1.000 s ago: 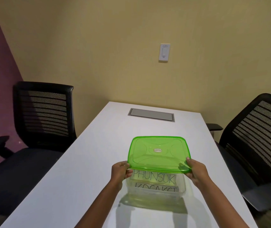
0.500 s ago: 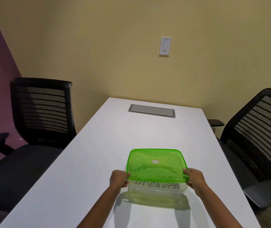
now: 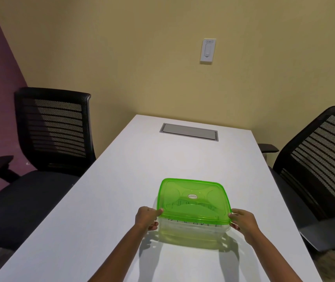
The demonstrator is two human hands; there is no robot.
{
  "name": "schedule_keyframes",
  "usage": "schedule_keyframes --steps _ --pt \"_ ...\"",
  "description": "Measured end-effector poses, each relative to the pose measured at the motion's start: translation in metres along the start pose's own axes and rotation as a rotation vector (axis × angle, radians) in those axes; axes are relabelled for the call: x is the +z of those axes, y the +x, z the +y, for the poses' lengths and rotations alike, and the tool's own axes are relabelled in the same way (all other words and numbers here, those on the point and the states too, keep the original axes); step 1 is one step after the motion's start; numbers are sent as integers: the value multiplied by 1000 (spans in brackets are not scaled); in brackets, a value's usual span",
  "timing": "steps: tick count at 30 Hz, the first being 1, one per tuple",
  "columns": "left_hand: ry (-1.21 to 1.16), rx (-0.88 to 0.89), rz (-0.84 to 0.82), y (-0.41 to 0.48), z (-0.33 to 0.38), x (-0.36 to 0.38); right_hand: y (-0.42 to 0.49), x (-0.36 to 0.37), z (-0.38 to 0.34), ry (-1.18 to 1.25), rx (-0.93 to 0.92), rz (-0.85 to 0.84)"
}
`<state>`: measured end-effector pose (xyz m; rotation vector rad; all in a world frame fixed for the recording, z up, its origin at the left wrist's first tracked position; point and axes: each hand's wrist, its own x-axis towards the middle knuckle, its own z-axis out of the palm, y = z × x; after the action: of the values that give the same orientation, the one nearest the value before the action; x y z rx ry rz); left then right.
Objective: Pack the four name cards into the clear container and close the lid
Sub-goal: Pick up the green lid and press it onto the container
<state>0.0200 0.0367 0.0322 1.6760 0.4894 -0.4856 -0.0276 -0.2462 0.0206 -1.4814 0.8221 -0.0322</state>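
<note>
lid [image 3: 193, 198] on container [image 3: 191, 231], container on table [image 3: 122, 200]

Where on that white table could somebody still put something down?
Bare white table runs from the green-lidded clear plastic container back to the grey metal hatch, and along both sides toward the black mesh chairs. It is crowded only at the near edge, where the left hand and right hand grip the translucent green lid.

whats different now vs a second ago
The green lid came down: a second ago its near edge was raised, showing card lettering in the container; now it lies nearly flat on the rim, though whether it has snapped shut cannot be told. The left hand and right hand kept hold of the lid's near corners. The container stayed put on the table.
</note>
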Motion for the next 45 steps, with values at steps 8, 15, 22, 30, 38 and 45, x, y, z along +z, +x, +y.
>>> schedule_keyframes --steps 8,15,22,30,38,45 --pt "-60 -63 38 4 5 12 0 -1 6 -27 9 14" --pt "-107 -108 70 7 5 15 0 -3 11 -56 27 46" --pt "-197 -100 71 10 4 14 -2 -2 9 -53 35 54" --pt "-252 -154 30 17 2 10 0 -2 10 -67 22 46" --pt "-239 -217 -41 12 4 5 -7 -1 5 -121 45 -2" --pt "-355 -239 -117 1 -6 15 -12 0 1 -113 55 -8"
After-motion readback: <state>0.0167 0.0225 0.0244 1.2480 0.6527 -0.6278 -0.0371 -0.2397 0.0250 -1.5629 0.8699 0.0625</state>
